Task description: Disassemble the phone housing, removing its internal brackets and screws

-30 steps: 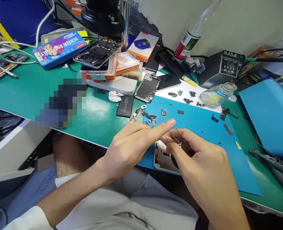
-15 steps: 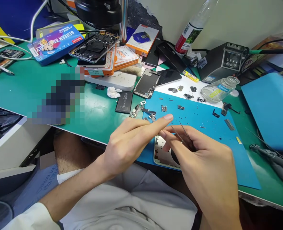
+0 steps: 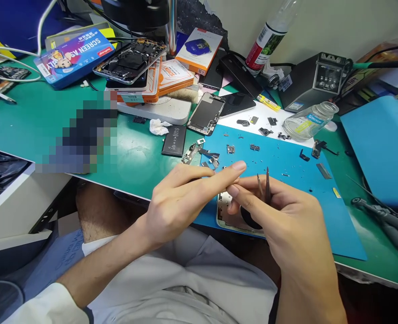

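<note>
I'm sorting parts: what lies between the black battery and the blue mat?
In the head view, a small silvery part and a white-framed piece lie between the black battery and the blue mat.

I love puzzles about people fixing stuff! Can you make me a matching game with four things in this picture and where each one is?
Things:
1. thin grey metal tweezers
2. flat black rectangular battery
3. open silver phone shell
4. clear plastic bottle with a red label

Places:
A. on the blue mat, partly hidden by a hand
B. near the pale wall
C. in the right hand
D. on the green work surface

Right pairs: 1-C, 2-D, 3-A, 4-B
</note>
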`<action>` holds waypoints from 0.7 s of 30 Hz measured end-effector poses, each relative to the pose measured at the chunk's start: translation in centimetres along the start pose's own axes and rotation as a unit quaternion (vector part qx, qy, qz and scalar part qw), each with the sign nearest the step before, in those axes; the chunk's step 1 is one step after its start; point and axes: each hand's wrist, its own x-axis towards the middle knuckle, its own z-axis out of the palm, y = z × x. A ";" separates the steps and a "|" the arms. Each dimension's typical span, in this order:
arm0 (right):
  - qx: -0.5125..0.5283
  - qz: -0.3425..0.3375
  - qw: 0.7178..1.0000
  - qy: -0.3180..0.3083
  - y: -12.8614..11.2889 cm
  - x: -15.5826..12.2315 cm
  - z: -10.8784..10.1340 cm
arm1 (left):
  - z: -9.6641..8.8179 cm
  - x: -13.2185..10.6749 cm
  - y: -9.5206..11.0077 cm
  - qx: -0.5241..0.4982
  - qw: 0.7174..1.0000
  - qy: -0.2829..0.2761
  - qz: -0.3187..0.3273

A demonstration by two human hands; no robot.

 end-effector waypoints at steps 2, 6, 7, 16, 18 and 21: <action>0.009 0.012 1.000 -0.014 0.0 0.0 -0.1 | 0.0 0.0 0.0 -0.002 1.000 -0.006 -0.003; 0.022 0.033 0.999 -0.023 -0.2 -0.1 -0.1 | -0.2 0.4 0.1 -0.005 1.000 -0.008 -0.015; 0.027 0.036 0.999 -0.024 -0.2 -0.1 -0.1 | -0.2 0.6 0.1 -0.004 1.000 -0.010 -0.020; 0.041 0.033 0.997 -0.054 0.6 0.6 -0.9 | -1.2 1.2 0.4 -0.024 0.992 -0.098 -0.081; 0.029 0.027 0.997 -0.064 0.6 0.6 -0.9 | -1.3 1.1 0.4 -0.034 0.991 -0.097 -0.086; 0.005 0.020 0.997 -0.078 0.6 0.6 -1.1 | -1.3 0.9 0.4 -0.048 0.990 -0.091 -0.099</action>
